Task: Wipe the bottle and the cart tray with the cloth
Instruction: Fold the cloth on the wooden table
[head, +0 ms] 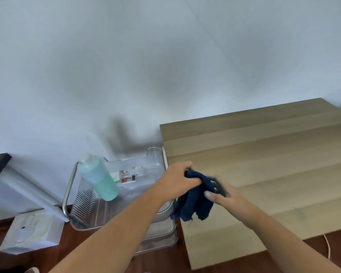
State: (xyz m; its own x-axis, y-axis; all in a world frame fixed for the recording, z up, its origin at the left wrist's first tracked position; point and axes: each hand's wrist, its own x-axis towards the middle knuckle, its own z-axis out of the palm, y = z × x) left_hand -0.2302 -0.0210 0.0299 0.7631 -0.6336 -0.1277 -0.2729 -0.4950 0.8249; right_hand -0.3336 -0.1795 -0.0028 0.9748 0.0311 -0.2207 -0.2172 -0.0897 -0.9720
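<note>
**Operator:** Report the hand state and the cloth position.

**Observer:** The left hand [180, 179] is closed around the top of the dark blue cloth [195, 200]. The right hand [223, 195] pinches the same cloth from the other side with thumb and fingers. The cloth hangs bunched between both hands, over the seam where the cart meets the wooden table [264, 154].

**Operator:** Where does the work lie from there?

**Observer:** To the left and slightly away. The green bottle [97, 176] stands in the clear cart tray [156, 154], leaning, its long axis running from the cap at upper left to the base at lower right. The left hand is the nearer one; its forearm already crosses over the tray's near edge.

**Operator:** Edges and clearance?

**Observer:** The tray has raised ribbed walls and a metal handle [69, 190] on its left side. A small labelled item [129, 175] lies on the tray floor just beside the bottle. The tray floor to the right of the bottle appears open. In my judgement, the approach should come from above, over the wall.
</note>
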